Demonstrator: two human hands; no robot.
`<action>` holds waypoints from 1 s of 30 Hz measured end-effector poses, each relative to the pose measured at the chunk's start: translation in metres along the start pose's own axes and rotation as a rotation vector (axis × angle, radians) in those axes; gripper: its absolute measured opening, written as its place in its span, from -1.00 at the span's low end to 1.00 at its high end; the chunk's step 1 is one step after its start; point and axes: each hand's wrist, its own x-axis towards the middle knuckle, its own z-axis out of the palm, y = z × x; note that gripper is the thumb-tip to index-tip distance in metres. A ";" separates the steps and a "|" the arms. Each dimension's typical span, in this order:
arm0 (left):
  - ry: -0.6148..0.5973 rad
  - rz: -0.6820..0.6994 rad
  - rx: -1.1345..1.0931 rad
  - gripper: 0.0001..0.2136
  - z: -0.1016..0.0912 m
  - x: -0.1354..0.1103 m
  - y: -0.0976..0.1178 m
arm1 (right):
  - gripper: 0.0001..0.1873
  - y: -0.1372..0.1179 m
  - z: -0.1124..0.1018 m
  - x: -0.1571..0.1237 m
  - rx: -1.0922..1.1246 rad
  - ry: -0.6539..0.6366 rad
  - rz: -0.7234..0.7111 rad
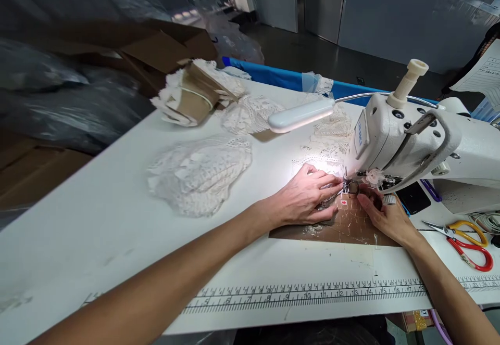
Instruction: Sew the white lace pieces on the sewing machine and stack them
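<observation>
My left hand [308, 195] lies flat with fingers stretched out, pressing a strip of white lace [326, 153] onto the bed of the white sewing machine [414, 142], fingertips close to the needle and presser foot [346, 184]. My right hand [385, 215] rests just right of the needle under the machine head, fingers curled around the lace edge there; what they pinch is partly hidden. A brown taped patch [344, 228] surrounds the needle plate beneath both hands.
A pile of white lace [201, 173] lies at centre left, and bundled lace with cardboard [195, 95] behind it. A white lamp [300, 115] hangs over the work. Red and yellow scissors [466, 241] lie at right. A ruler strip [308, 295] runs along the front edge. Cardboard boxes [156, 48] stand at left.
</observation>
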 end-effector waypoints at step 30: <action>-0.108 0.060 0.098 -0.78 0.000 0.033 -0.044 | -0.80 0.000 0.006 -0.003 0.121 0.183 -0.026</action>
